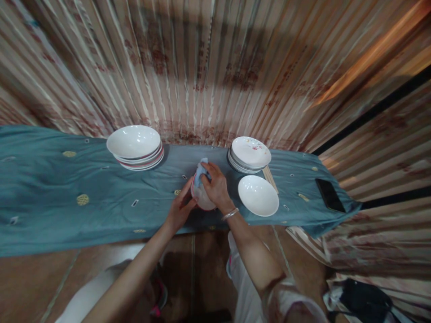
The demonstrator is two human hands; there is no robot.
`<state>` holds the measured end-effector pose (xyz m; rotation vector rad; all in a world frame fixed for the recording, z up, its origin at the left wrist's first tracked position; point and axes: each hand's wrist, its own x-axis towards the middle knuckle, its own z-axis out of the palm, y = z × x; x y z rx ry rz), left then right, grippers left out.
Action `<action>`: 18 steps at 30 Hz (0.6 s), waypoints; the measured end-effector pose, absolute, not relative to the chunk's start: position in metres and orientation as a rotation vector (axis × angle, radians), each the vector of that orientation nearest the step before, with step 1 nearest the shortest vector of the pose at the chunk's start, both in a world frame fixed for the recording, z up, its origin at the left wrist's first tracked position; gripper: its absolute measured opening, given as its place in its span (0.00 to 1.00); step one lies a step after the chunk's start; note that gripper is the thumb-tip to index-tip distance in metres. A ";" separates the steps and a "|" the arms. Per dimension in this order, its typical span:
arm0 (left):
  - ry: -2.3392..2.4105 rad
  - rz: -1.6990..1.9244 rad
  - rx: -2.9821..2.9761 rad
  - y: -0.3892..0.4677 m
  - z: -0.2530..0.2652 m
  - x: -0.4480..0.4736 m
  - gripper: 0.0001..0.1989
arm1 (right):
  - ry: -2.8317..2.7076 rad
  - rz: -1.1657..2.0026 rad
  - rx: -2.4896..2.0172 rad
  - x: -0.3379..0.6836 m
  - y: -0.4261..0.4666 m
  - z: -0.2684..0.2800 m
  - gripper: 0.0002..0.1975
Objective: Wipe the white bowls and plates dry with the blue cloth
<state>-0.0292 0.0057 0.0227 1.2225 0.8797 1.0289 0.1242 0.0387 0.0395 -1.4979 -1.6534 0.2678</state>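
Note:
In the middle of the cloth-covered table, my left hand [181, 207] grips the near left side of a white bowl [204, 200] with a red rim line. My right hand [215, 185], with a bracelet at the wrist, is closed on a light blue cloth [201, 172] and presses it against the bowl's far side. Both hands hide part of the bowl. Just right of my right hand sits another white bowl [258, 195]. Behind that bowl is a stack of white plates [251, 152], the top one with a floral pattern.
A stack of white bowls [134, 142] stands at the back left. Wooden chopsticks [270, 178] lie beside the plates. Toward the right end is a black phone [330, 194]. Teal patterned cloth [111, 202] covers the narrow table. A pleated curtain [202, 67] hangs close behind.

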 end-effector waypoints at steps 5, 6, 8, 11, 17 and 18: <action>0.874 1.003 1.159 0.004 0.024 -0.029 0.43 | -1.674 0.193 -1.526 0.138 0.047 0.033 0.20; 0.875 0.999 1.147 0.004 0.024 -0.029 0.43 | -1.678 0.178 -1.540 0.141 0.048 0.031 0.19; 0.881 1.000 1.139 0.003 0.025 -0.029 0.43 | -1.685 0.151 -1.584 0.147 0.050 0.027 0.19; 0.887 0.999 1.145 0.003 0.026 -0.030 0.43 | -1.690 0.120 -1.682 0.154 0.050 0.024 0.18; 0.886 0.995 1.204 0.005 0.020 -0.031 0.42 | -1.756 0.070 -1.949 0.152 0.041 0.028 0.16; 0.889 0.999 1.228 0.006 0.018 -0.031 0.42 | -1.774 0.051 -1.997 0.151 0.038 0.029 0.16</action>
